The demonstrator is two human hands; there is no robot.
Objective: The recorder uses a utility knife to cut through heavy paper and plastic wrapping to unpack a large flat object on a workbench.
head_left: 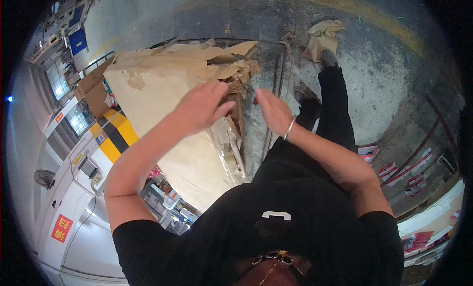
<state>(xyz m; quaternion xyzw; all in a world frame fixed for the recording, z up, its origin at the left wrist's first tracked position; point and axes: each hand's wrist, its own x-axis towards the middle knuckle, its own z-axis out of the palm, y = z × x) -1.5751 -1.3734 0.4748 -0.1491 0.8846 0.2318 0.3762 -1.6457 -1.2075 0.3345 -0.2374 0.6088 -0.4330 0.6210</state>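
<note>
A large, flat-topped stack wrapped in brown paper (157,93) stands in front of me, to the left. Its wrapping is torn into ragged flaps (239,69) at the far right corner. My left hand (202,108) is at this torn edge, its fingers bent over the corner and its thumb held apart. Beside it, a small gap away, is my right hand (274,112), with a bracelet on the wrist. The right fingers are close together and slightly blurred; a small dark bit shows at their tips. Clear plastic film (229,150) runs along the stack's near right side.
Crumpled brown paper (325,37) lies on the concrete floor (379,84) by my foot. Left of the stack are a yellow-and-black striped block (118,133) and a cardboard box (93,86). Red-and-white packs (416,185) lie at the right.
</note>
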